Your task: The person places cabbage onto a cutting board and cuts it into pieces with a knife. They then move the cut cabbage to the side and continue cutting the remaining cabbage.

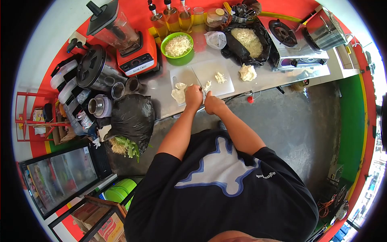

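On the white cutting board (227, 79) my left hand (194, 97) is closed over a pale piece of food, its fingers curled down beside the left-hand chunks (179, 93). My right hand (215, 104) grips a knife (203, 90), thumb extended along the handle, the blade pointing away from me. Just past the blade lie thin shreds (207, 85), with a small heap of cut pieces (220, 78) farther right. Another whitish lump (247, 73) rests on the metal counter right of the board.
Behind the board stands a green bowl (177, 59) of pale shreds. A black bag of shreds (247, 42) lies beside the gas stove (298, 44). Left are a red blender (137, 58) and a full black plastic bag (132, 119). Oil bottles (171, 17) line the wall.
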A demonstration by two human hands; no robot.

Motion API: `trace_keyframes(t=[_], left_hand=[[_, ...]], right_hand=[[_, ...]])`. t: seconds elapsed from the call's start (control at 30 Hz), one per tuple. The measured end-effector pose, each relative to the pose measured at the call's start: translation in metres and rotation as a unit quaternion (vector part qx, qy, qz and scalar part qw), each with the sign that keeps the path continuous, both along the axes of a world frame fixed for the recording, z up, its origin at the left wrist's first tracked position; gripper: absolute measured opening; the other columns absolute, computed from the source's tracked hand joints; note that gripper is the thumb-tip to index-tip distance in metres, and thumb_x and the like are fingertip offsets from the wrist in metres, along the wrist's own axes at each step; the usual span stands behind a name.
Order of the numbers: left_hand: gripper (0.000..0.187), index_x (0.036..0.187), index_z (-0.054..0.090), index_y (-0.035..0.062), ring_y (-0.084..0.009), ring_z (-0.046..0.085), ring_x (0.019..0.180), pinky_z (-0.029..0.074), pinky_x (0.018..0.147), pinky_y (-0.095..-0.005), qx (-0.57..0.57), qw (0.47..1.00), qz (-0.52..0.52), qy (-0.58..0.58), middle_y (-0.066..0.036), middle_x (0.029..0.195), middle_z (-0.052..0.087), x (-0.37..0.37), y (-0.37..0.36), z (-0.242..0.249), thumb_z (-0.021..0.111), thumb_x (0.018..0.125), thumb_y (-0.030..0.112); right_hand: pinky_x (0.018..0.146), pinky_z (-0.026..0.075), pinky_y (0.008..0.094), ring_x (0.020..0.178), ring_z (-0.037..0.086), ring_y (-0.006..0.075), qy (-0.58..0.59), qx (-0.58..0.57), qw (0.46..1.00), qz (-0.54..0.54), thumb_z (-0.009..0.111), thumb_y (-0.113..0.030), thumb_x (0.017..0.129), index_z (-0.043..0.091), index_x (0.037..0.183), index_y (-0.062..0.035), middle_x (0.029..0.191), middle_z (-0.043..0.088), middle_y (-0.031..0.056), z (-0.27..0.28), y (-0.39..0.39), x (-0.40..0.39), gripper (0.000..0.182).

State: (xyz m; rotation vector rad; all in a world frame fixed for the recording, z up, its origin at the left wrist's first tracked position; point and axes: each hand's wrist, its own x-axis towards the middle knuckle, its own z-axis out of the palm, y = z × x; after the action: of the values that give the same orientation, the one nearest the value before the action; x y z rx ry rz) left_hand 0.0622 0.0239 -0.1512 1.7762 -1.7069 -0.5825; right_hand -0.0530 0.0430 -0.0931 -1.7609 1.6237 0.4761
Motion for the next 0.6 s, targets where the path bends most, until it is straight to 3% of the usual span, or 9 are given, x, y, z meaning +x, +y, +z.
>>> trace_keyframes(t=[0.07,0.13,0.6], left_hand=[[0.012,0.074,0.071,0.0002,-0.0452,0.067,0.072,0.055,0.068,-0.0508,0.002,1.0,0.011,-0.006,-0.026,0.074,0.066,-0.002,0.001,0.001,0.063,0.08,0.006],[0.012,0.074,0.072,0.0005,-0.0453,0.067,0.072,0.056,0.068,-0.0509,0.009,1.0,0.01,-0.005,-0.026,0.074,0.067,-0.002,0.003,0.004,0.063,0.08,0.007],[0.012,0.077,0.074,0.0009,-0.0435,0.068,0.074,0.056,0.07,-0.0499,0.013,1.0,0.02,-0.008,-0.024,0.076,0.069,0.0,0.003,-0.002,0.065,0.08,0.008]], right_hand=[[0.092,0.055,0.045,0.113,0.068,0.0376,-0.001,0.001,1.0,-0.007,0.067,-0.009,0.085,0.032,0.13,0.0064,0.118,0.067,0.0284,-0.001,0.008,-0.001,0.058],[0.094,0.053,0.0493,0.111,0.066,0.0439,-0.021,-0.021,0.999,-0.019,0.059,-0.006,0.087,0.034,0.126,0.0067,0.117,0.065,0.0325,0.003,0.014,-0.001,0.048],[0.093,0.054,0.0484,0.111,0.066,0.0434,-0.019,-0.016,1.0,-0.003,0.059,-0.006,0.088,0.034,0.127,0.006,0.117,0.065,0.0327,0.005,0.007,0.003,0.048]])
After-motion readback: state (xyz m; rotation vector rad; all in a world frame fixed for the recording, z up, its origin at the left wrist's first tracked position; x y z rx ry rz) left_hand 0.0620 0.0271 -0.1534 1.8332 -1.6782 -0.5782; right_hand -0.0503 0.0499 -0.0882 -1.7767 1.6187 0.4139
